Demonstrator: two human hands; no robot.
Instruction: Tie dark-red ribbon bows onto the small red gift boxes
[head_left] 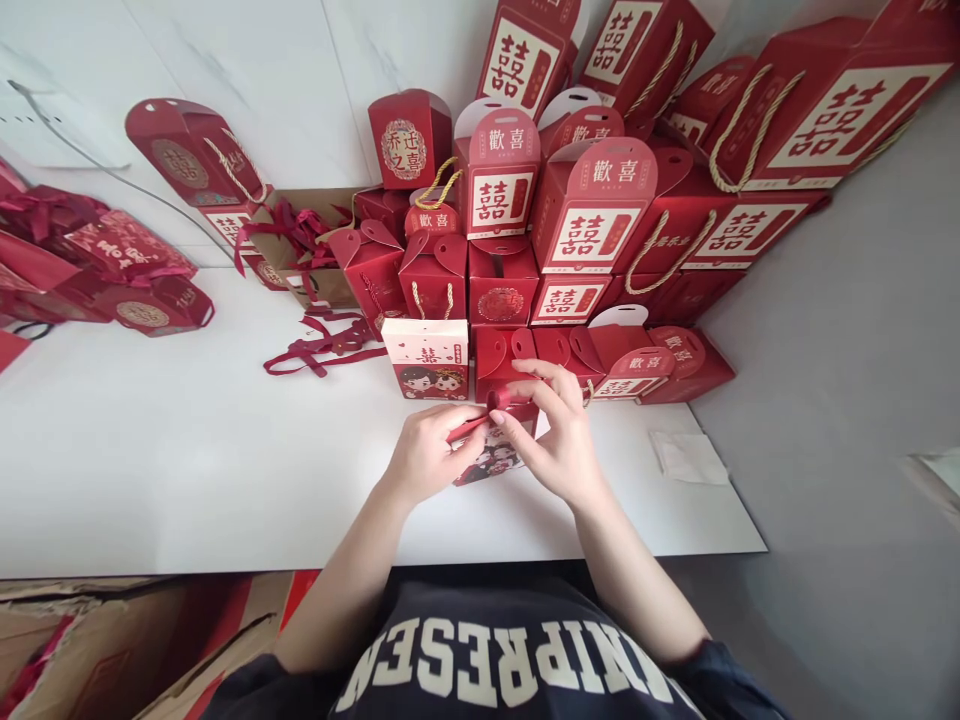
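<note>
A red box with cartoon figures stands on the white table, partly hidden by my hands. Above its top is a dark red ribbon, looped between my fingers. My left hand is closed at the box's upper left, with a red strip between thumb and fingers. On the other side, my right hand pinches the ribbon with thumb and fingers; its upper fingers are bent over the loop. Just behind, to the left, stands a pink and red box with two cartoon faces.
Stacked red gift boxes fill the back of the white table. Loose ribbons lie left of centre, before a brown bag of ribbons. More red boxes lie far left. A white packet is at right.
</note>
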